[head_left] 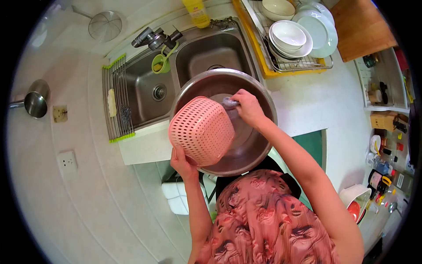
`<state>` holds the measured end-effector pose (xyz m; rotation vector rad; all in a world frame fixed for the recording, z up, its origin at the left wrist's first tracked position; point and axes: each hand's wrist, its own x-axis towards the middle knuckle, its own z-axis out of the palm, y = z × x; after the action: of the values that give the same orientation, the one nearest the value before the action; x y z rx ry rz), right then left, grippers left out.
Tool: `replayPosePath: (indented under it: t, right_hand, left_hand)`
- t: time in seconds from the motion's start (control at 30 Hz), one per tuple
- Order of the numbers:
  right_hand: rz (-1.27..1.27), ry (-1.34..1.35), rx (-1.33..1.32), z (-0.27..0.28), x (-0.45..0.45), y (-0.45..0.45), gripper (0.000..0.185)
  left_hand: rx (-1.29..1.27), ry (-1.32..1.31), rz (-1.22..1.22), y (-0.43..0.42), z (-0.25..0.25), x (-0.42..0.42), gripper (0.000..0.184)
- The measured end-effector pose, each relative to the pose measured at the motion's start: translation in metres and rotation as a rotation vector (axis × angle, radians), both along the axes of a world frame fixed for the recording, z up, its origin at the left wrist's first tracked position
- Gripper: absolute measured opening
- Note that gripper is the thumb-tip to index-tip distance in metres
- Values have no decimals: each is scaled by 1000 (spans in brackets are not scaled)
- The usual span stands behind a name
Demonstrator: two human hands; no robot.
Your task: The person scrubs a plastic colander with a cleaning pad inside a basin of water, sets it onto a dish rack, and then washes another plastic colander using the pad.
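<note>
A pink perforated basket (202, 131) is tilted over the left part of a large metal basin (251, 152), its holed underside facing up. My left hand (182, 163) grips the basket by its lower left edge. Over the basin's right part, my right hand (249, 108) is closed around a small greyish scrubber (230, 103), close to the basket's right side. The basin stands at the front of the double sink and overlaps its right bowl. What lies under the basket inside the basin is hidden.
Behind the basin is the steel sink (211, 52) with a faucet (157, 39) and a hanging green strainer (161, 64). A roll-up rack (118, 101) lies at its left. Bowls (289, 35) and plates (317, 31) fill a dish rack (303, 66) at back right.
</note>
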<state>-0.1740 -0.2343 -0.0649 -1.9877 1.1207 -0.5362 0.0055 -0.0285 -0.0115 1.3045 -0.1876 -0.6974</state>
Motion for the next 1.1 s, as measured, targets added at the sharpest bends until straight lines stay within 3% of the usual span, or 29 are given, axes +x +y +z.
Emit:
replayPosePath:
  t: [0.07,0.17,0.3,0.33,0.4,0.5,0.6,0.67,0.77,0.87,0.97,1.1]
  right_hand:
    - [-55,175,-182,-11,1,5,35]
    - [70,525,-282,-38,15,33,40]
    - [400,428,-444,-37,1,58,35]
    - [397,462,-439,-40,-1,51,31]
    - [161,545,-281,-44,5,38,29]
    - [260,443,-462,-56,8,66,27]
    - [107,191,-82,-44,-4,63,25]
    - [-181,-62,119,-39,-3,48,31]
    - [-224,-305,137,50,-2,49,41]
    - [50,-369,-7,123,13,68,38]
    - [191,-307,-233,128,31,86,34]
    - [-82,-272,31,89,23,49,33]
  left_hand:
    - [11,-22,15,9,3,-1,24]
    - [18,-69,40,12,13,3,22]
    - [28,-82,1,18,21,4,21]
    - [22,-66,-7,17,22,5,21]
    - [4,-61,-44,20,18,6,20]
    - [22,-108,-88,23,10,10,19]
    - [41,-161,-146,24,4,12,20]
    - [-2,-189,-219,26,0,15,24]
    - [-52,-194,-272,23,9,17,32]
    - [-82,-165,-328,19,13,17,37]
    - [-107,-131,-319,14,15,10,37]
    - [-90,-198,-278,17,16,10,36]
